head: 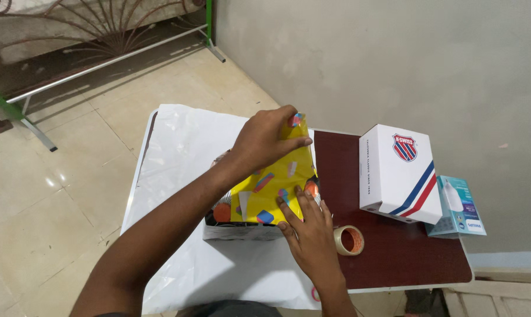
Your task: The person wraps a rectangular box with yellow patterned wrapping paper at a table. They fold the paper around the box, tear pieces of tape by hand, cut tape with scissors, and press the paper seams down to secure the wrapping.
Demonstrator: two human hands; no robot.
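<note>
A box (242,231) sits in the middle of a small table, partly covered by yellow wrapping paper (272,185) printed with small coloured shapes. My left hand (265,141) grips the far upper edge of the yellow paper, folding it over the box. My right hand (309,226) lies flat, fingers spread, pressing the near right part of the paper down on the box. The box's near side shows white and grey. White paper (177,158) lies spread beneath the box.
A roll of clear tape (349,240) lies on the dark red tabletop (394,252) just right of my right hand. A white shoe box (397,173) and a small teal carton (460,206) stand at the right. Wall behind; tiled floor and metal frame (36,132) left.
</note>
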